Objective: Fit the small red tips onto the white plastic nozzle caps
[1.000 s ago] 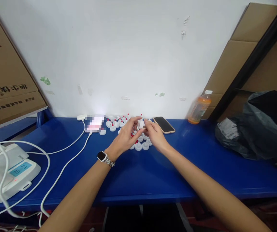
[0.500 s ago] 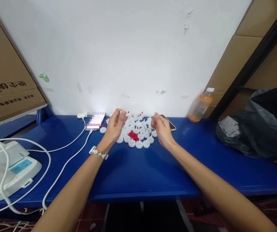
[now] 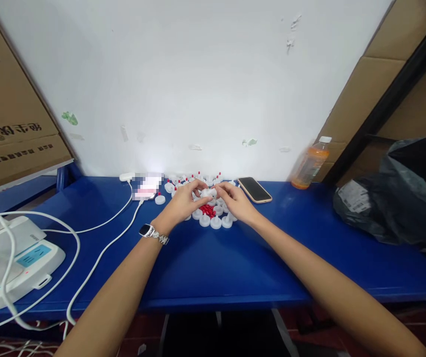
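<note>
Two hands are meeting over a cluster of white caps (too many to count): the left hand and right hand are together pinching one white cap above small red pieces; one phone, one bottle are sitting on the blue table against a white wall

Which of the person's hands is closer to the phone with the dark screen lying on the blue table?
The right hand. It sits just left of the phone, among the white caps. The left hand is farther off, beyond the right one.
</note>
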### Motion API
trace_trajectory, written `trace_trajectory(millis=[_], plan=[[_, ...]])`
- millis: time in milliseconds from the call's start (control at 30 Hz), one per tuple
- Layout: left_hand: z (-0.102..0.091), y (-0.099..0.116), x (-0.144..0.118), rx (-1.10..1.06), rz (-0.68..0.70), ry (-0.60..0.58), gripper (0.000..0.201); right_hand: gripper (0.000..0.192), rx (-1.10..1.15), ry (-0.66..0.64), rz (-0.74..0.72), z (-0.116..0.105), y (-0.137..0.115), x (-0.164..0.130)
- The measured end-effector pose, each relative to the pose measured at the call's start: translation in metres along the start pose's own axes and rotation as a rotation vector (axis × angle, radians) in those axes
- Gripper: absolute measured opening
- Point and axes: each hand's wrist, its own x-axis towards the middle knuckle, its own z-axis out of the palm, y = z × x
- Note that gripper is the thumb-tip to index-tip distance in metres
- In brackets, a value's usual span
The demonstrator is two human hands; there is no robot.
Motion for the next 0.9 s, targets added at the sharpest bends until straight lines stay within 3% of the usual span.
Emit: trace_trajectory(millis=[100,233,333,433,667,900], plan=[[0.003,0.005,-0.001,0.015,0.013,-0.011,0.031,0.031,0.173,-0.003,-0.009,0.0,0.0,0.0],[0.008,0.01,-0.002,0.04,0.006,0.007,0.037,0.028,0.2,0.051,-0.034,-0.008,-0.001,0.005],[0.008,0.011,-0.001,0.059,0.0,0.018,0.041,0.022,0.056,0.171,-0.016,-0.023,0.007,0.02],[0.007,0.009,0.0,0.093,0.007,0.003,0.032,0.013,-0.169,0.21,0.057,-0.037,0.023,0.042],[0.01,0.002,-0.002,0.125,0.014,-0.044,0.025,0.019,-0.661,0.063,0.204,-0.035,0.052,0.083],[0.01,0.005,-0.001,0.158,0.016,-0.05,0.025,0.016,-0.763,-0.028,0.263,-0.027,0.059,0.096]])
